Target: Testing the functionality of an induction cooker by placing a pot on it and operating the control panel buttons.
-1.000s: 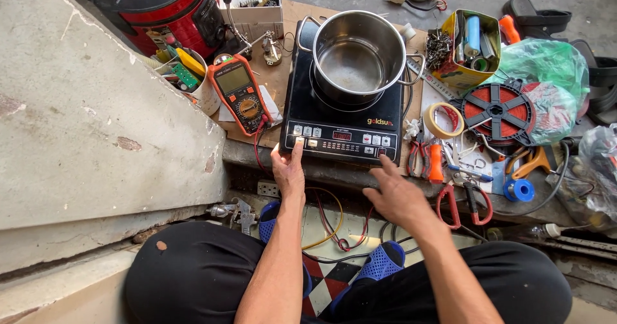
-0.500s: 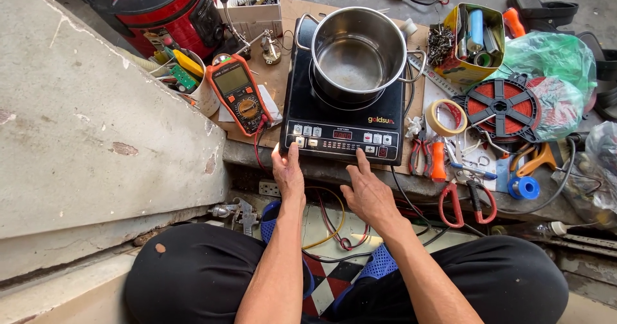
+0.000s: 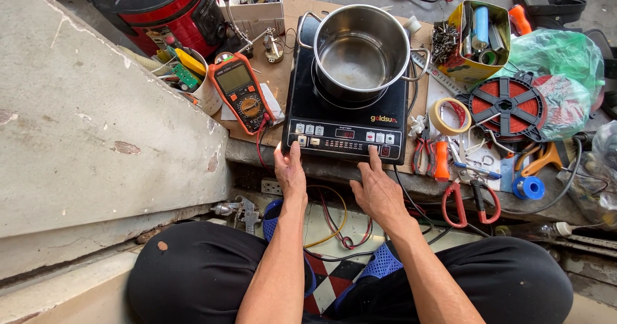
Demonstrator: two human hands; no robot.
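Observation:
A black induction cooker [image 3: 334, 115] lies on a low ledge with a steel pot [image 3: 358, 51] standing on its round plate. My left hand [image 3: 290, 173] rests against the cooker's front left corner, fingers on the control panel's edge. My right hand [image 3: 379, 192] is spread below the panel, its index finger touching a button near the panel's right end. Neither hand holds anything. An orange multimeter [image 3: 241, 93] lies just left of the cooker, its red lead trailing down past my left hand.
A red round appliance [image 3: 160, 6] stands at the back left. Right of the cooker lie a tape roll [image 3: 450, 115], red pliers [image 3: 472, 195], a red wire reel [image 3: 508, 105], a yellow box of tools [image 3: 479, 38] and a green bag [image 3: 559, 61]. A concrete slab [image 3: 83, 125] fills the left.
My right hand has moved left from the tools toward the cooker and now touches its control panel with one finger. The left hand has stayed at the front left corner.

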